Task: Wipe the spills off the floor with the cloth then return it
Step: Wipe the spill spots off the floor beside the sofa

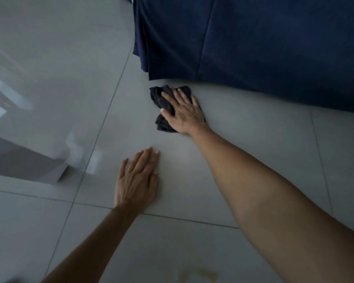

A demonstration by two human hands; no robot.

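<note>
A crumpled dark grey cloth (159, 97) lies on the glossy grey tile floor (243, 127), close to the hem of a dark blue drape. My right hand (182, 113) presses flat on the cloth with straight, spread fingers, covering its right half. My left hand (138, 178) rests flat on the bare tile nearer to me, fingers straight and together, holding nothing. A faint yellowish spill (198, 275) marks the tile at the bottom edge of the view, well behind both hands.
The dark blue fabric (253, 37) hangs down to the floor across the upper right. A pale furniture corner (49, 174) juts in at the left. Grout lines cross the tiles; window light reflects on the floor at the left.
</note>
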